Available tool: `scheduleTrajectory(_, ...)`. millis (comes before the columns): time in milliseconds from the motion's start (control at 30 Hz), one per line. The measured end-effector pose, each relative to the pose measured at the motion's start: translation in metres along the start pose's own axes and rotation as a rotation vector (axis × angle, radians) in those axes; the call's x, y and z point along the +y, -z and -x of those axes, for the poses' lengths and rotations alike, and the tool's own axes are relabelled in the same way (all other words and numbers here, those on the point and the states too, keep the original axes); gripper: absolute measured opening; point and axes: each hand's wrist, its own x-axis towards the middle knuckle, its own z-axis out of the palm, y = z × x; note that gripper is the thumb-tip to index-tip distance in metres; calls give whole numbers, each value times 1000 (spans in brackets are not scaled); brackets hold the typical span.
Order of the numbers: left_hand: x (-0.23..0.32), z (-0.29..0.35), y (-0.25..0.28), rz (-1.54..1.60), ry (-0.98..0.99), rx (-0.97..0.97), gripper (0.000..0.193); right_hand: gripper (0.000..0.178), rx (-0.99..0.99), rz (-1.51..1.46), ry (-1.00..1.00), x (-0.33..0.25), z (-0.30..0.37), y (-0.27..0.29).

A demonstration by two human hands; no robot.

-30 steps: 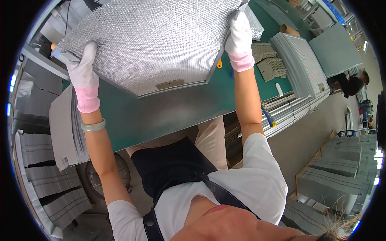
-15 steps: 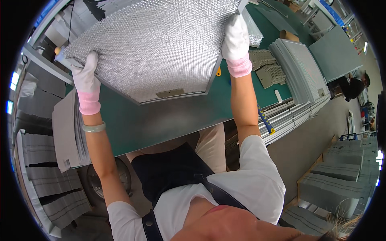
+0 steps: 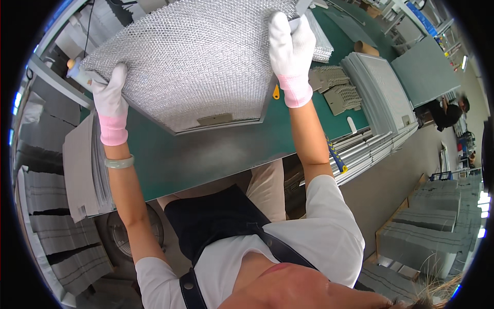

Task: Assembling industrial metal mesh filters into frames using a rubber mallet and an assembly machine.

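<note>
Over the green tabletop [image 3: 216,165], watching from a distance, I see 1 silver mesh panel [image 3: 195,67] in a metal frame, raised and tilted, with 1 beige tab [image 3: 215,120] at its near edge. I count 2 gloved hands on it: the left hand [image 3: 109,95] grips the panel's left edge, thumb over the mesh; the right hand [image 3: 290,56] grips its right edge, thumb on the face, fingers at the outer side.

Right of the panel I count 1 yellow piece [image 3: 276,92] just beside the frame, 2 clusters of beige plates [image 3: 343,99], 1 cardboard tube [image 3: 366,49], 1 stack of framed panels [image 3: 378,85], 1 white strip [image 3: 351,124] and 1 blue-and-yellow handle [image 3: 337,155]; I cannot tell how many framed panels are stacked. Left of the mesh panel is 1 pile of gray sheets [image 3: 80,165].

Nearest the panel, the tabletop shows a dull gray sheen. Well to the panel's right, past metal rails [image 3: 363,152], I see gray floor [image 3: 370,193], gray stacks [image 3: 417,237] and 1 other person [image 3: 445,110] in dark clothing.
</note>
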Motion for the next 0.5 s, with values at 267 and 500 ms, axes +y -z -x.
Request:
scheduleTrajectory(267, 15, 3, -3, 418, 276, 80, 16, 8, -62, 21, -84, -13, 5, 2)
scheduleTrajectory(500, 0, -7, -5, -269, -286, -119, 14, 15, -157, -480, -199, 0, -8, 22)
